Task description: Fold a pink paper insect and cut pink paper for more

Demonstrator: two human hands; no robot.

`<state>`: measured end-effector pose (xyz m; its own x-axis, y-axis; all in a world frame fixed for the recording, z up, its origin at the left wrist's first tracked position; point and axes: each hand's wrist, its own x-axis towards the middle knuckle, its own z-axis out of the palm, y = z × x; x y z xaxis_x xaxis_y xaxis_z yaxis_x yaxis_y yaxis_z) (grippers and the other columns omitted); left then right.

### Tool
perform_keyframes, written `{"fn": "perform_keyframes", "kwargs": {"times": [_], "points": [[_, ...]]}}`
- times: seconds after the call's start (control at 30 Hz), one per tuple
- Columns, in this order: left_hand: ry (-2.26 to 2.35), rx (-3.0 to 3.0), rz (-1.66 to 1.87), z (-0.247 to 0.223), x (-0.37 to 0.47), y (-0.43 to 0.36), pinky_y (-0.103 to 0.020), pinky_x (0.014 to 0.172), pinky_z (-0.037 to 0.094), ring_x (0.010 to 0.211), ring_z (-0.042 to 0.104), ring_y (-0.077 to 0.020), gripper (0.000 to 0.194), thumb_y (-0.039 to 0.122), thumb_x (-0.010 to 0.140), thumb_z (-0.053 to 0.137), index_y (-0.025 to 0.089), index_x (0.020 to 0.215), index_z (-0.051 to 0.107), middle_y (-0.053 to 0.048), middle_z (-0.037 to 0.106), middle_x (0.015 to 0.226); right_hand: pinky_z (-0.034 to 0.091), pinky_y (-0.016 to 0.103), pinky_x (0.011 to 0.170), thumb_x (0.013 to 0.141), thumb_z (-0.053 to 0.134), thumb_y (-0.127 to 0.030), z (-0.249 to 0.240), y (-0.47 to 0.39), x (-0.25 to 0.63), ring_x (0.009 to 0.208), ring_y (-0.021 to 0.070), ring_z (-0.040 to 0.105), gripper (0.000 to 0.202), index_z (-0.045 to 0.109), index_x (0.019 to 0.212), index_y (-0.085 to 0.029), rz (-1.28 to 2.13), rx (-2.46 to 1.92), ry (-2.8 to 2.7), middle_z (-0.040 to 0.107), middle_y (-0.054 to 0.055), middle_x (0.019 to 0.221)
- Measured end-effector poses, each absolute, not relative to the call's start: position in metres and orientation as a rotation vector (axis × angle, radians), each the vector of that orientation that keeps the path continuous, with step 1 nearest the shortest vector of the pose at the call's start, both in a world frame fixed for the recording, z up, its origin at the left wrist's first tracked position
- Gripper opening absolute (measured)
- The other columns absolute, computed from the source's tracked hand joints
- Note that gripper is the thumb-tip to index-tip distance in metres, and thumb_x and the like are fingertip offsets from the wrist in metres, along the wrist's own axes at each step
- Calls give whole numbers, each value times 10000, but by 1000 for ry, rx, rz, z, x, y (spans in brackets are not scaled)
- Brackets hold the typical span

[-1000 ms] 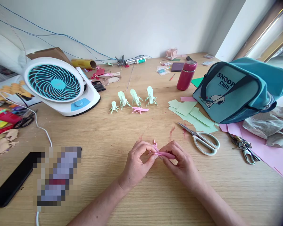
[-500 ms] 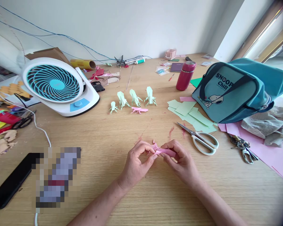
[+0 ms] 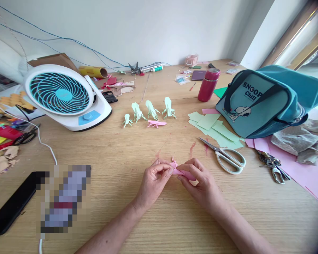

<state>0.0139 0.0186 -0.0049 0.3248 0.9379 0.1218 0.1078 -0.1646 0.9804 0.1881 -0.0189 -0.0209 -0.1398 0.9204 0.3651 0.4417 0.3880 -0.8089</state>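
Spreading beneath everything, the wood-grained surface (image 3: pixel 108 151) carries a teal fabric bag with dark straps (image 3: pixel 249 102) at the far right and a white-and-blue round desk fan (image 3: pixel 66 95) at the far left. Short of the bag lies a loose overlapping pile of pale green paper sheets (image 3: pixel 214 128). Nearer me, my left hand (image 3: pixel 155 181) and right hand (image 3: pixel 202 183) meet above the surface, each drawn into a close pinch, thumb against fingers, on one thing. White-handled metal scissors (image 3: pixel 226 157) lie just beyond my right hand, blades parted slightly. Past my hands, four pale green folded-paper figures with thin legs (image 3: pixel 152 110) stand in a row. Between my fingertips is the narrow pink folded-paper piece (image 3: pixel 187 175), my left hand at its finer, curled end, my right along the broader strip; my fingers hide part of it. I judge it almost weightless, crisp at the creases, easily crushed or torn at the thin points, so the thick layered middle is the safer hold. Smallest, a pink folded-paper figure (image 3: pixel 157 123) lies just before the green row.
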Motion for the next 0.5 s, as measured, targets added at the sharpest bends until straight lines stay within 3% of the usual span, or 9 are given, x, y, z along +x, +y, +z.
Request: {"fn": "perform_keyframes", "kwargs": {"times": [0.23,0.5], "points": [[907,1465,901,-11,12,19,-426,1044,465,1128,626,-239,163,318,884,649,216,932,767,-84,690,1043,469,277,581,930,554,-179,-20,-19,189,737,162,570,252,678,1111,-303,631,-1240,-1733,555,42,885],[947,1642,967,-10,10,22,-366,919,524,1017,647,-206,157,256,928,582,210,944,731,-75,688,996,478,293,602,939,557,-222,-18,-18,193,762,176,579,206,693,1080,-285,665,-1251,-1704,566,47,867]]}}
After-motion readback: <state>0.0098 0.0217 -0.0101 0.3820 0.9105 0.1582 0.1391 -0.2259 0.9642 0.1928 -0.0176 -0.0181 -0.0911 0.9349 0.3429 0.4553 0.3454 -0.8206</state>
